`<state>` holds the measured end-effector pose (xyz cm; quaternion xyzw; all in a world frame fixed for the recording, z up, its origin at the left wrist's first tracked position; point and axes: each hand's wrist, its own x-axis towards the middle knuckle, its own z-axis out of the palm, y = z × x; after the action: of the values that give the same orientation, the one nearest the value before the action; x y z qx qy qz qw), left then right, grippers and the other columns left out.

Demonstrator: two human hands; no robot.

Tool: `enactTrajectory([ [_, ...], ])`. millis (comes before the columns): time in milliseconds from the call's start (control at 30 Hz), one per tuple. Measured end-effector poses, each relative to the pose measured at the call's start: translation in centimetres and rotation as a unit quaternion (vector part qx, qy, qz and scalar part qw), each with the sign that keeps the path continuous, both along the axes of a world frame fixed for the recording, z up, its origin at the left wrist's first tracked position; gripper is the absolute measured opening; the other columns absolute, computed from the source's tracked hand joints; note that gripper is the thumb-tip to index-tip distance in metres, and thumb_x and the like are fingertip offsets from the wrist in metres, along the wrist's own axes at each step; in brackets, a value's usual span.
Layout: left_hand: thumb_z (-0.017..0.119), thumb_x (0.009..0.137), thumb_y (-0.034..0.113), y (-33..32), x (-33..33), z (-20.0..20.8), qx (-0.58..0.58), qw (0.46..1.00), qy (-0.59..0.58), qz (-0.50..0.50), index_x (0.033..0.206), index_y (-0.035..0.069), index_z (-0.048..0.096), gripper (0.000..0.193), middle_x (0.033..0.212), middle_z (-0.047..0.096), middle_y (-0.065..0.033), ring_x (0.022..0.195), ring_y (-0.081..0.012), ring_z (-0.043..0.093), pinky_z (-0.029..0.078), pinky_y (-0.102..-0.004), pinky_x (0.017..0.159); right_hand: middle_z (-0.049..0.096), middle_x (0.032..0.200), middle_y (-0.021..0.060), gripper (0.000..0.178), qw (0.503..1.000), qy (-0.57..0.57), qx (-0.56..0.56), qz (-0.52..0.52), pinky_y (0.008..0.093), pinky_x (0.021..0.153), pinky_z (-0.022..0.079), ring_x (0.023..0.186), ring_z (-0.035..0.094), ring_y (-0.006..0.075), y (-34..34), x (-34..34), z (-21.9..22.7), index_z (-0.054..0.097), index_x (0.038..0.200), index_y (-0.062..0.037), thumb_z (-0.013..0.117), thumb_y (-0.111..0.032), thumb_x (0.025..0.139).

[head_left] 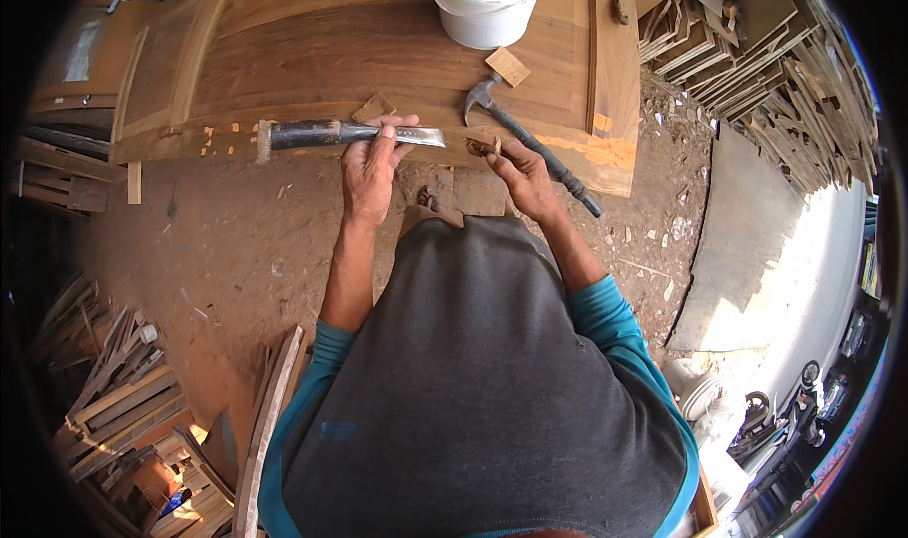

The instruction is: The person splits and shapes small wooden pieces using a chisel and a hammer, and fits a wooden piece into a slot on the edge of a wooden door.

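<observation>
Much of the near ground is hidden by the person's own dark grey shirt, and the far end of the wooden door panel [378, 56] is cut off by the top of the view; what is pinched in the right hand is too small to be made out clearly. The chisel [350, 134] is laid along the near edge of the door panel, its long axis parallel to that edge, the dark handle pointing to the left and the bright blade to the right. It is pressed down by the left hand [371, 164], whose fingers are laid flat and close together over the blade's neck. A small wood chip [482, 147] is pinched between thumb and fingertips of the right hand [525, 179], just right of the blade tip at the same edge. A claw hammer [530, 141] is lying diagonally behind that hand, head towards the panel's middle, handle overhanging the near right corner. A white bucket [487, 4] stands at the far side, with two small wood blocks [508, 66] nearby. Stacked timber offcuts [757, 65] are seen on the dirt floor to the right.
</observation>
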<state>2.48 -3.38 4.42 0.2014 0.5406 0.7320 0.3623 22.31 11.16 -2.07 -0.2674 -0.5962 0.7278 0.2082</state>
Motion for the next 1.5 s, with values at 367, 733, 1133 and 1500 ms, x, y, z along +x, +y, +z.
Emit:
enactTrajectory([
  [367,0.055,0.106,0.008,1.1,2.3,1.8,-0.093,0.963,0.247,-0.051,0.121,0.000,0.068,0.021,0.092,0.061,0.0016,0.079,-0.0056,0.049,0.042,-0.0241,0.070,0.072,0.112,0.0167,0.034,0.963,-0.108,0.248,-0.010,0.0381,0.094,0.053,0.105,0.068,0.0288,-0.1,-0.9,-5.6,0.068,0.130,-0.0039,0.068,-0.010,0.097],
  [733,0.056,0.103,0.008,2.6,1.4,0.1,-0.169,0.924,0.307,-0.150,0.119,0.003,0.069,0.022,0.101,0.065,-0.0042,0.087,-0.0110,0.053,0.047,-0.0286,0.082,0.072,0.116,0.0192,0.033,0.960,-0.140,0.238,-0.037,0.0456,0.097,0.050,0.111,0.064,0.0378,-0.4,-2.3,-5.8,0.070,0.124,-0.0034,0.069,-0.012,0.093],
  [1133,0.056,0.103,0.008,3.6,1.4,-0.7,-0.152,0.899,0.369,-0.182,0.119,0.001,0.068,0.021,0.101,0.070,-0.0103,0.093,-0.0195,0.064,0.051,-0.0358,0.086,0.067,0.117,0.0183,0.033,0.944,-0.146,0.291,-0.043,0.0458,0.099,0.048,0.112,0.061,0.0379,-0.4,-2.3,-5.7,0.070,0.124,-0.0053,0.072,-0.016,0.093],
  [1500,0.057,0.102,0.008,4.2,1.9,-0.7,-0.124,0.892,0.398,-0.173,0.116,0.001,0.069,0.020,0.099,0.070,-0.0117,0.091,-0.0215,0.065,0.051,-0.0367,0.085,0.067,0.120,0.0182,0.036,0.947,-0.145,0.285,-0.033,0.0460,0.101,0.047,0.114,0.059,0.0391,-0.2,-2.2,-5.3,0.068,0.128,-0.0051,0.070,-0.015,0.093],
])
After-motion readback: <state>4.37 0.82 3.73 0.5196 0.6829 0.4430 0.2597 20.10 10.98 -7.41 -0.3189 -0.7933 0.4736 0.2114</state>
